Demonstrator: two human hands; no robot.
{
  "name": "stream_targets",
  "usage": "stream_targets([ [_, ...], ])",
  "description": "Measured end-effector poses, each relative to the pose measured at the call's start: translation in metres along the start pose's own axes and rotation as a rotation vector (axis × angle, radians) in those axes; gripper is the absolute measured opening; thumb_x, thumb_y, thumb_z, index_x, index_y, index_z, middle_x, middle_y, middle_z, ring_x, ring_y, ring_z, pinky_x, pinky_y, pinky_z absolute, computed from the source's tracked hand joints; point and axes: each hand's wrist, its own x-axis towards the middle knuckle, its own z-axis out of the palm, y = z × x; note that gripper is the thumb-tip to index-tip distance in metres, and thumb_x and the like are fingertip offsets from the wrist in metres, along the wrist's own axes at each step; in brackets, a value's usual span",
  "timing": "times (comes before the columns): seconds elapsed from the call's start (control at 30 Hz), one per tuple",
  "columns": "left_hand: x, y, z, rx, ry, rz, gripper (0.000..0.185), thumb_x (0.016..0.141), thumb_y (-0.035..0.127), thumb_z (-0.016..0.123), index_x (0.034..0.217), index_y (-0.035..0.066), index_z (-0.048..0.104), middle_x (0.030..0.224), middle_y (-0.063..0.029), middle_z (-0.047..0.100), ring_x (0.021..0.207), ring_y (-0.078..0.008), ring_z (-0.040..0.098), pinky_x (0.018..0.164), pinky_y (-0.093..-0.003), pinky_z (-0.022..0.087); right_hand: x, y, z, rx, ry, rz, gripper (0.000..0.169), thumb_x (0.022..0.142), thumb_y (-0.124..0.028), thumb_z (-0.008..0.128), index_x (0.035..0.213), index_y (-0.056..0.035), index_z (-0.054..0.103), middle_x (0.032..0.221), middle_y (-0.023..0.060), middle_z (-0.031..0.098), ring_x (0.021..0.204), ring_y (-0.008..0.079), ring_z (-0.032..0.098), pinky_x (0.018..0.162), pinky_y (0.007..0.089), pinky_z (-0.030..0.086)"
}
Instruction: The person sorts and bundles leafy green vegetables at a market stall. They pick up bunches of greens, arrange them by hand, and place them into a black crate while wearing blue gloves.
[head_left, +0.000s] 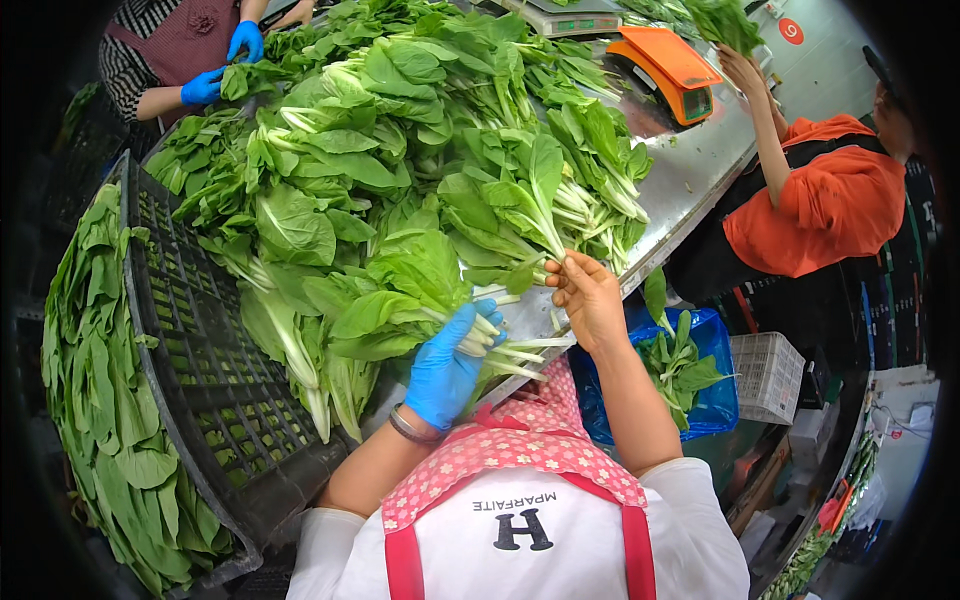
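Note:
My left hand (448, 367), in a blue glove, is closed around the pale stems of a bunch of leafy greens (409, 292). The bunch's leaves point up and to the left. My bare right hand (589, 300) pinches the stem end of a single leafy stalk (541, 199), whose leaves point away from me. Both hands are above the near edge of a metal table (667, 180). Beyond them lies a large heap of the same greens (390, 112), with white stems showing on its right side.
At left, a black plastic crate (217, 352) holds upright leaves. A blue-lined bin (709, 390) with loose greens and a white basket (765, 375) are at right. An orange scale (667, 67) sits on the table. Co-workers stand at upper left (172, 52) and right (817, 195).

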Motion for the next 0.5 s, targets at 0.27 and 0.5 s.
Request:
stream_targets([
  [0.27, -0.007, -0.007, 0.003, 0.09, 0.105, -0.007, 0.019, 0.086, 0.011, 0.054, 0.099, -0.003, 0.058, 0.092, -0.0071, 0.06, 0.087, -0.0152, 0.056, 0.081, -0.0268, 0.043, -0.054, 0.018, 0.033, -1.005, -0.267, -0.915, 0.02, 0.07, 0.002, 0.065, 0.088, -0.0016, 0.059, 0.086, 0.0125, 0.059, 0.075, 0.0263, 0.058, 0.067, 0.0308, 0.047],
  [0.5, -0.008, -0.004, 0.002, 0.123, 0.12, -0.002, 0.02, 0.083, 0.013, 0.058, 0.098, 0.0, 0.059, 0.096, -0.0066, 0.06, 0.089, -0.0143, 0.056, 0.081, -0.0262, 0.042, -0.055, 0.026, 0.034, -0.602, -0.272, -0.27, 0.018, 0.073, -0.004, 0.067, 0.089, -0.0013, 0.059, 0.087, 0.006, 0.06, 0.075, 0.0124, 0.055, 0.067, 0.0251, 0.044],
])
